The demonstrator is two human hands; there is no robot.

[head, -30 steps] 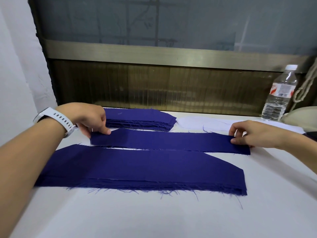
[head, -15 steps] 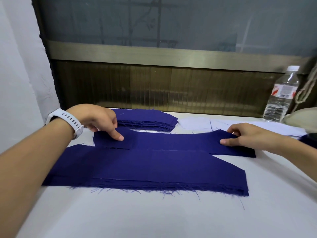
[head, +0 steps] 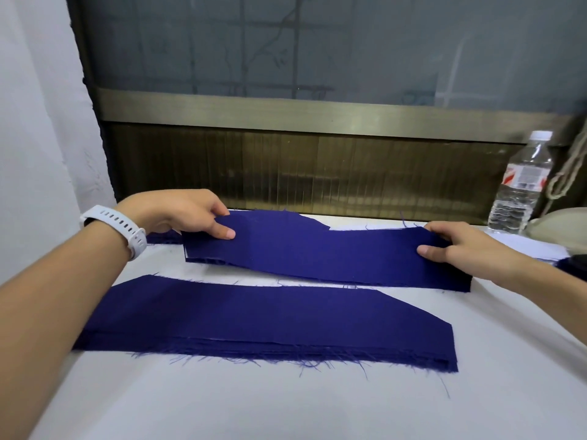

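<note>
Pinching long dark-blue cloth strip at both ends. Gripping left end with left hand, thumb on front face, fingers curled behind; gripping right end with right hand, thumb likewise on front. Holding it stretched between the hands, slack in the middle, lower edge close over white table top; contact there unclear. Nearer than both hands: flat stack of matching dark-blue cut cloth pieces, frayed along near edge. Beyond right hand: clear plastic water bottle, upright.

A clear water bottle stands far right — beside it hangs a pale cord.
</note>
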